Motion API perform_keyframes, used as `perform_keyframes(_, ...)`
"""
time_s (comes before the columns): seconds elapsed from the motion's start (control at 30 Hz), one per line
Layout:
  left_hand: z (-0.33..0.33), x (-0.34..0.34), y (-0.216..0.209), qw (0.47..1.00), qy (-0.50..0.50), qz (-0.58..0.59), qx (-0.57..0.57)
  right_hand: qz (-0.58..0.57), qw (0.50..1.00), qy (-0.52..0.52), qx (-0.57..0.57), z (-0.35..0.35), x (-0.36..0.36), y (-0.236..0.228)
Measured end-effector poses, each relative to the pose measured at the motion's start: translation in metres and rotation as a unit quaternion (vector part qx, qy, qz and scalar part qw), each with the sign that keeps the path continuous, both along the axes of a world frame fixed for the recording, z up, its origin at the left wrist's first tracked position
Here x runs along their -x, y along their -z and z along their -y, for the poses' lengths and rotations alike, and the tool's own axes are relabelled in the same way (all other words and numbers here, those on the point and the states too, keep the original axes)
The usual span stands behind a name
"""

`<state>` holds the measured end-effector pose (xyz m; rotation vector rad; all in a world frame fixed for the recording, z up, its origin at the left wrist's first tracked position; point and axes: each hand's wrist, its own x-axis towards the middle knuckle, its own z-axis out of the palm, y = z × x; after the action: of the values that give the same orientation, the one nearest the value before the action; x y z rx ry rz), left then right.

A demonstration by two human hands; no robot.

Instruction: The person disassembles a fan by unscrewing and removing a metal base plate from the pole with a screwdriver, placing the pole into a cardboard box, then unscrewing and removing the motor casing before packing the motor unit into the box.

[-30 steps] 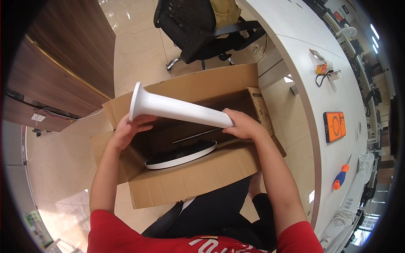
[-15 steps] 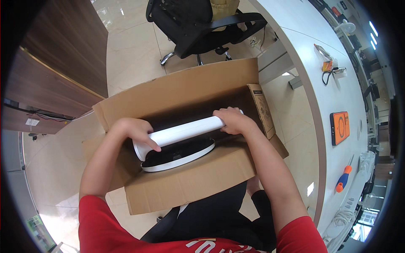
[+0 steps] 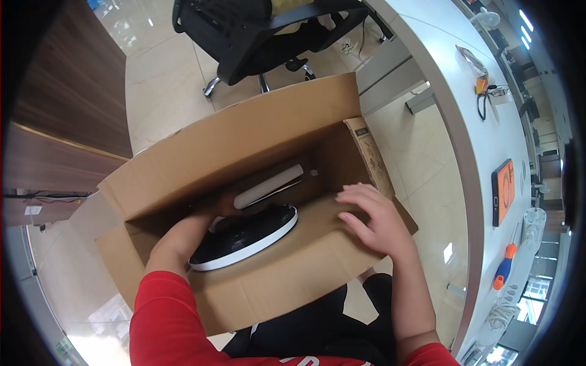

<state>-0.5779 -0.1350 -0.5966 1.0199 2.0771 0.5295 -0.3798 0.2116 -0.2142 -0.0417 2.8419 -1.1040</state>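
Deep inside an open cardboard box (image 3: 256, 305) lies a white tube-shaped part (image 3: 268, 186), slanting up to the right. Beside it, on the near side, a round disc (image 3: 238, 235) with a glossy black face and white rim leans tilted in the box. My left hand (image 3: 227, 206) reaches down into the shadow at the tube's left end; its fingers are hidden, so its grip cannot be made out. Over the box's right part, my right hand (image 3: 373, 221) is open, fingers apart, holding nothing.
The box's far flap (image 3: 244, 122) stands up. Beyond it is a black office chair (image 3: 244, 43) on wheels. Along the right runs a white desk (image 3: 452, 91) with an orange phone (image 3: 504, 192) and an orange-blue screwdriver (image 3: 505, 266). Brown cabinets (image 3: 73, 79) stand left.
The white tube has gone down deeper into the box. My right hand has let go of it and drawn back to the right; my left hand has followed it down. The view has shifted.
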Motion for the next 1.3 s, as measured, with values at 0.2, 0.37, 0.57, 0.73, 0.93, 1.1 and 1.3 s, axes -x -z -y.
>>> perform_keyframes(0.2, -0.04, -0.013, 0.072, 0.989, -0.063, 0.133, 0.01, -0.12, 0.991, 0.031, 0.042, -0.003, -0.015, 0.017)
perform_keyframes(0.37, -0.023, -0.021, 0.141, 0.993, -0.087, 0.074, 0.014, -0.105, 0.99, 0.028, 0.094, 0.008, -0.004, 0.026)
perform_keyframes(0.57, -0.039, -0.014, 0.145, 0.972, -0.055, 0.219, 0.061, -0.111, 0.988, 0.028, 0.101, 0.003, -0.011, 0.034)
perform_keyframes(0.73, -0.036, -0.01, 0.127, 0.989, 0.033, 0.117, 0.088, -0.103, 0.989, 0.033, 0.099, 0.002, -0.012, 0.035)
perform_keyframes(0.93, -0.018, -0.006, 0.127, 0.985, 0.021, 0.108, 0.135, -0.108, 0.989, 0.042, 0.098, 0.004, -0.011, 0.034)
perform_keyframes(1.1, -0.015, 0.004, 0.127, 0.977, 0.005, 0.104, 0.187, -0.11, 0.988, 0.035, 0.107, 0.007, -0.007, 0.033)
perform_keyframes(1.3, -0.029, -0.003, 0.099, 0.968, 0.058, 0.105, 0.221, -0.103, 0.988, 0.048, 0.105, 0.005, -0.011, 0.036)
